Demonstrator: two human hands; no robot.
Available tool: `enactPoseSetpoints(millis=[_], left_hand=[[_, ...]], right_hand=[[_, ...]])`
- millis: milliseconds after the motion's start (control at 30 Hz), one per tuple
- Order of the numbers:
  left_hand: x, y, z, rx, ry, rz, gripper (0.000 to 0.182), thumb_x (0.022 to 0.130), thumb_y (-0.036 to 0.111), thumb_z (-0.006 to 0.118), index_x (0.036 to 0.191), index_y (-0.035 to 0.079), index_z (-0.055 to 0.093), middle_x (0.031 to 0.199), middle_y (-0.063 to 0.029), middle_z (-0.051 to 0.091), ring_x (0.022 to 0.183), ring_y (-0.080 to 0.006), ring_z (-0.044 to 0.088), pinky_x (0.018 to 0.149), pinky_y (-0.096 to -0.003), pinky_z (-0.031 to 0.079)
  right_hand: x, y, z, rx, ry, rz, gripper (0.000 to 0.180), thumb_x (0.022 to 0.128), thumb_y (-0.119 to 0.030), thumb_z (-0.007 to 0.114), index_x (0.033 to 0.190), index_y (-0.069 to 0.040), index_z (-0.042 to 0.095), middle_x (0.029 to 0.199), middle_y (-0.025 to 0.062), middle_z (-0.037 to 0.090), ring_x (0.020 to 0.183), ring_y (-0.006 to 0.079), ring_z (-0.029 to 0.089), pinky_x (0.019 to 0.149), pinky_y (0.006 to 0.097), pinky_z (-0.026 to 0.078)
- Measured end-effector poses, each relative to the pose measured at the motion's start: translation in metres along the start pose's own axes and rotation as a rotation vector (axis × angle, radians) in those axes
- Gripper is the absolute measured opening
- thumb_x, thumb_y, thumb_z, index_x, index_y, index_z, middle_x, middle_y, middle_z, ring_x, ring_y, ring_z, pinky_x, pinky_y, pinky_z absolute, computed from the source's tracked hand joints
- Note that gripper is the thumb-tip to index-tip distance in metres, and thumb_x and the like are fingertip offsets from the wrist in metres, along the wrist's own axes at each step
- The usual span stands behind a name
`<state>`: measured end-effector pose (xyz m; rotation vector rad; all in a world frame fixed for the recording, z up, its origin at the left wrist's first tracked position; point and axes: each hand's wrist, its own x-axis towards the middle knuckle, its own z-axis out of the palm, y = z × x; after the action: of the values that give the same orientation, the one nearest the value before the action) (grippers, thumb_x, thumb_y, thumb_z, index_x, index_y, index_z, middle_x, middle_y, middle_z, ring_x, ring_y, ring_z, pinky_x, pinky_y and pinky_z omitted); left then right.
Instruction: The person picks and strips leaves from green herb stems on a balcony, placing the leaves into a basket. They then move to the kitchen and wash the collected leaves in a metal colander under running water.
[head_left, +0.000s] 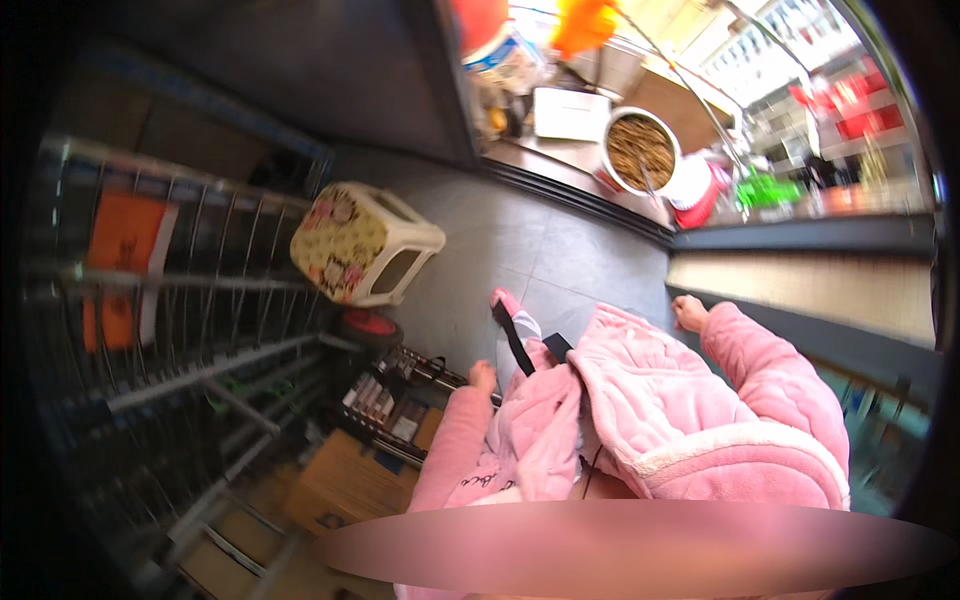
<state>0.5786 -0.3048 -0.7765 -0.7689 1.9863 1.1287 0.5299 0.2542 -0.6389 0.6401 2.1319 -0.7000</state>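
My left hand (482, 375) hangs low at my side, past the cuff of a pink quilted sleeve. Beside it stands a dark crate (390, 409) with small packs in it; I cannot tell whether they touch. On the other side, my right hand (688, 312) is close to the dark edge of a low cabinet or counter (795, 319), its fingers bent. No object shows in either hand, and both are small and partly turned away. Between them hangs my open pink padded robe (660, 382). One foot in a pink slipper (505, 301) is on the grey tiled floor (555, 240).
A plastic stool (341, 244) with a floral seat stands ahead left, near a wire rack (202, 281). Cardboard boxes (356, 480) sit low at left. Past the dark door track (574, 196) are a bucket of brown strips (640, 152) and a white box (571, 114).
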Motion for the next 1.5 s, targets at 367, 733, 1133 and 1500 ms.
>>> enactPoseSetpoints(millis=[367,733,1133,1500], left_hand=[[-0.118,0.011,-0.029,0.775,-0.24,0.113,0.027,0.083,0.021,0.059,0.101,0.003,0.069,0.096,-0.022,0.069,0.091,-0.0358,0.067,0.08,-0.0414,0.052],[-0.074,0.152,0.027,1.279,-0.427,0.369,0.027,0.084,0.023,0.058,0.097,0.005,0.072,0.095,-0.0224,0.069,0.091,-0.0354,0.067,0.081,-0.041,0.052],[-0.072,0.284,0.206,1.279,-0.71,0.814,0.03,0.084,0.028,0.056,0.095,0.005,0.073,0.095,-0.022,0.069,0.094,-0.0376,0.066,0.083,-0.0435,0.051],[-0.118,0.266,0.321,1.652,-0.764,0.843,0.035,0.086,0.032,0.057,0.104,0.005,0.069,0.099,-0.0216,0.069,0.094,-0.0378,0.065,0.083,-0.0441,0.05]], right_hand=[[-0.125,0.145,0.133,0.519,0.128,0.033,0.025,0.086,-0.011,0.05,0.095,0.003,0.069,0.083,0.0176,0.07,0.071,0.024,0.069,0.069,0.0362,0.053],[-0.261,0.227,0.31,0.917,0.27,0.461,0.009,0.076,-0.008,0.062,0.082,-0.003,0.068,0.069,0.0117,0.068,0.063,0.0223,0.068,0.061,0.0358,0.054],[-0.384,0.186,0.421,1.263,0.222,0.76,0.031,0.083,-0.033,0.065,0.094,-0.005,0.069,0.091,0.0128,0.066,0.079,0.0285,0.06,0.074,0.0424,0.048],[-0.291,0.269,0.408,1.008,0.508,0.583,0.031,0.083,-0.036,0.067,0.088,-0.007,0.073,0.085,0.0164,0.067,0.072,0.0319,0.06,0.066,0.0469,0.048]])
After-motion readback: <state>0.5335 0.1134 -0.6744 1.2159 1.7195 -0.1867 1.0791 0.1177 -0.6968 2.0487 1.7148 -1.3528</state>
